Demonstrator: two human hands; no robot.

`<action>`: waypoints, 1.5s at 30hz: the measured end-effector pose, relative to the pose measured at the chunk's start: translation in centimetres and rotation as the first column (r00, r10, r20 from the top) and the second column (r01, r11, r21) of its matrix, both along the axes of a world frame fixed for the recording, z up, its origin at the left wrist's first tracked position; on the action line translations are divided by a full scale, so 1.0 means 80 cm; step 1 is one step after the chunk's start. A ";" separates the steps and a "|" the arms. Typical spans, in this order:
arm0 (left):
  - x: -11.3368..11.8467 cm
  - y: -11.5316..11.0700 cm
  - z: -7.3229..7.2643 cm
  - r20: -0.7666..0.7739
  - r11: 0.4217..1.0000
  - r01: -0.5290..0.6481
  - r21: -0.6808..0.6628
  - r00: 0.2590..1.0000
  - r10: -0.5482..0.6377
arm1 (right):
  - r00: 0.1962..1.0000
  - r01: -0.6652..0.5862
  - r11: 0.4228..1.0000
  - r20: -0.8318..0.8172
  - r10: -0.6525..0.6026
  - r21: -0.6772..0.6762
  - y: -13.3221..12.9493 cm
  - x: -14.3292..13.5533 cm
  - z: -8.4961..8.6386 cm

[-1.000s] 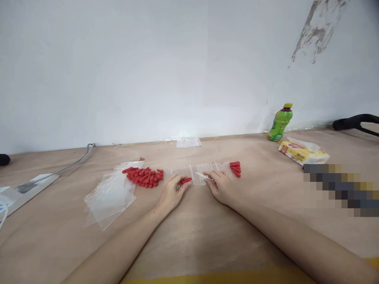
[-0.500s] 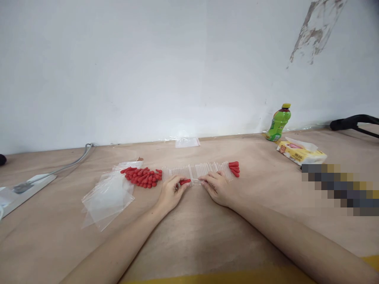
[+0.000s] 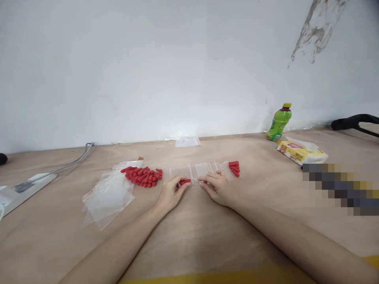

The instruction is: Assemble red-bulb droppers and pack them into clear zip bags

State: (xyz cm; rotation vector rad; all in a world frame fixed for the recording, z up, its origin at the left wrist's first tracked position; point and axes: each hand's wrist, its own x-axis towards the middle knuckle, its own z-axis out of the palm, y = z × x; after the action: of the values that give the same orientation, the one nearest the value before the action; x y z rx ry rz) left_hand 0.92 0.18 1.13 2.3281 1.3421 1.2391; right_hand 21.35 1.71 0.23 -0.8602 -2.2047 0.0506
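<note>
My left hand (image 3: 171,191) pinches a red rubber dropper bulb (image 3: 185,181), its narrow end pointing right. Opposite it, my right hand (image 3: 217,188) has thumb and fingers closed on a thin clear dropper tube (image 3: 194,181), whose left end is close to the bulb; whether the two touch I cannot tell. Behind both hands lies a row of clear tubes (image 3: 204,169) side by side. At its right end, several red bulbs (image 3: 234,169) form a small fan. A pile of loose red bulbs (image 3: 143,177) sits to the left of my left hand.
Clear plastic zip bags (image 3: 109,197) overlap left of the pile, and another bag (image 3: 187,142) lies by the wall. A green bottle (image 3: 279,123) and a yellow tissue pack (image 3: 302,153) stand at the back right. A power strip (image 3: 32,191) with a cable is at far left.
Both hands keep almost the same place and grip on the bulb and the tube. The whole view has shifted very slightly.
</note>
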 end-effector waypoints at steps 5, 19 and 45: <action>0.000 -0.001 0.000 0.009 1.000 0.004 -0.004 1.000 -0.004 | 0.999 -0.023 1.000 0.022 0.023 -0.004 0.000 0.000 0.001; -0.005 0.002 -0.004 0.060 0.999 0.049 0.016 0.997 -0.050 | 0.995 -0.097 0.995 -0.004 0.097 -0.020 0.006 0.003 -0.007; -0.005 -0.006 0.000 -0.089 0.989 0.142 -0.033 0.986 -0.144 | 0.975 -0.074 0.994 0.215 0.054 0.086 0.000 0.007 0.008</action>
State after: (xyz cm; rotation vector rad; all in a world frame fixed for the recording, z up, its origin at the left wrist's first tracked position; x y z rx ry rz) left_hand 0.54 -0.31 1.12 2.4409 1.1854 1.0783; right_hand 21.92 1.68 0.83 -0.7721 -2.4132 -0.1174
